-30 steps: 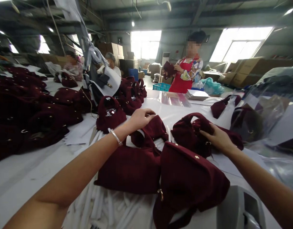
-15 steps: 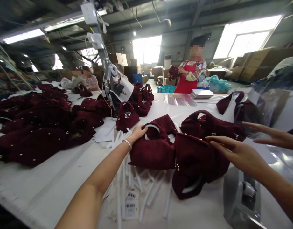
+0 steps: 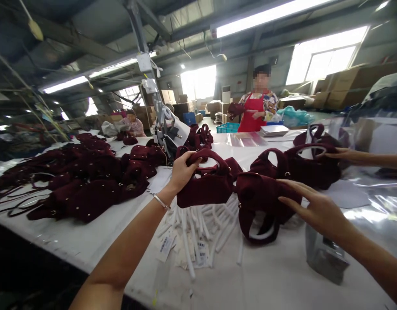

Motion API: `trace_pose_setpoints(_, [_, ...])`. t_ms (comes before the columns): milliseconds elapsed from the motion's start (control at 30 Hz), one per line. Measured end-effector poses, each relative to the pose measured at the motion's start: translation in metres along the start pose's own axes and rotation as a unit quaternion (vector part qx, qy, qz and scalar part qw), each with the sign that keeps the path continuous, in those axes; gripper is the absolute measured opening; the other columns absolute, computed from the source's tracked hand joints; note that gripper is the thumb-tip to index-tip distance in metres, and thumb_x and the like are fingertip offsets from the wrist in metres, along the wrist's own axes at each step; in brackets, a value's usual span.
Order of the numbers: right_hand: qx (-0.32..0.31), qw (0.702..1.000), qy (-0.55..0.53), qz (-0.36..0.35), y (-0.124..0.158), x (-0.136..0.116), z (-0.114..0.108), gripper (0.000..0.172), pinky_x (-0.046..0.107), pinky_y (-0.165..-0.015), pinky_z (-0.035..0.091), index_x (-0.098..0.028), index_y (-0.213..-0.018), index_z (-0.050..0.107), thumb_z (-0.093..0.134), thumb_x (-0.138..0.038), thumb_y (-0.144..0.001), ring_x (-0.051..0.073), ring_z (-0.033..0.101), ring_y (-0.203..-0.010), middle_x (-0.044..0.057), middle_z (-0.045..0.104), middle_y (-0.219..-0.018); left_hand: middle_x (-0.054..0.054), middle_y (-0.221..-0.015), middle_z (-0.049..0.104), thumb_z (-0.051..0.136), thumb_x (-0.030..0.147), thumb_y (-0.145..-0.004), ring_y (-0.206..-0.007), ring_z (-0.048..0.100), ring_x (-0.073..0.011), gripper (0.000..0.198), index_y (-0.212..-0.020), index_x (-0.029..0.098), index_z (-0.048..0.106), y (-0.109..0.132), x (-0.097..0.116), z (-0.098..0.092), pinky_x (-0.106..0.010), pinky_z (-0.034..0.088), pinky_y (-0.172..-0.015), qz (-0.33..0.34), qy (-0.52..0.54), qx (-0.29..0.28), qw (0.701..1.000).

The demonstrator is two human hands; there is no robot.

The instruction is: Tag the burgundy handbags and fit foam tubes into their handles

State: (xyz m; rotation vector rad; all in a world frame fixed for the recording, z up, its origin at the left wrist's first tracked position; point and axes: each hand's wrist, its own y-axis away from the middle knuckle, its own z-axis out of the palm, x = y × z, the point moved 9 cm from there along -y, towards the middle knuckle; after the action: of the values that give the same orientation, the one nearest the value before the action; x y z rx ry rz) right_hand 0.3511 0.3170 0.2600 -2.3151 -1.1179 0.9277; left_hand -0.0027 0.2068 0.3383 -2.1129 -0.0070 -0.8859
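My left hand (image 3: 184, 171) grips the handle of a dark red bag (image 3: 204, 189), which is lifted above a heap of white tubes (image 3: 217, 232). My right hand (image 3: 310, 206) touches the right side of a second dark red bag (image 3: 261, 193), its thumb and fingers apart around the edge; this bag lies with its handle toward me. Behind it sits another dark red bag (image 3: 272, 161). At the right, another person's hand (image 3: 343, 156) is on the handle of a further dark red bag (image 3: 314, 168).
Dark red bags pile up on the left of the white table (image 3: 136, 241). Paper tags (image 3: 166, 247) lie by the tubes. A grey tape dispenser (image 3: 326, 254) stands at the right front. Across the table, a person in a red apron (image 3: 252, 110) holds a bag.
My left hand has raised its bag off the tubes. My right hand has come onto the second bag's side. The other person's hand has reached the right bag's handle. The view has shifted.
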Motion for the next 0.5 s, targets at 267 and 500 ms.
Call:
trace_pose_setpoints(267, [-0.085,0.979,-0.175,-0.063,0.005,-0.139,0.019,0.059,0.038,-0.112,0.043,-0.026,-0.144,0.050,0.064,-0.047,-0.091,0.027,0.055,-0.129,0.005,0.057,-0.141,-0.002,-0.095,0.072,0.071,0.035,-0.085,-0.085,0.064,-0.0157,0.030,-0.109,0.017,0.070,0.058,0.068,-0.023,-0.023,0.050,-0.078,0.013,0.044,-0.104,0.993])
trace_pose_setpoints(500, [-0.200,0.907,-0.364,0.066,0.072,-0.179,0.031,0.030,0.027,-0.073,0.055,-0.021,-0.109,0.061,0.055,-0.047,-0.097,0.019,0.068,-0.082,0.002,0.072,-0.092,-0.002,-0.089,0.072,0.071,0.034,-0.086,-0.075,0.065,-0.0132,0.030,-0.110,0.017,0.071,0.110,0.100,0.011,-0.021,0.051,-0.068,-0.018,0.106,-0.213,0.971])
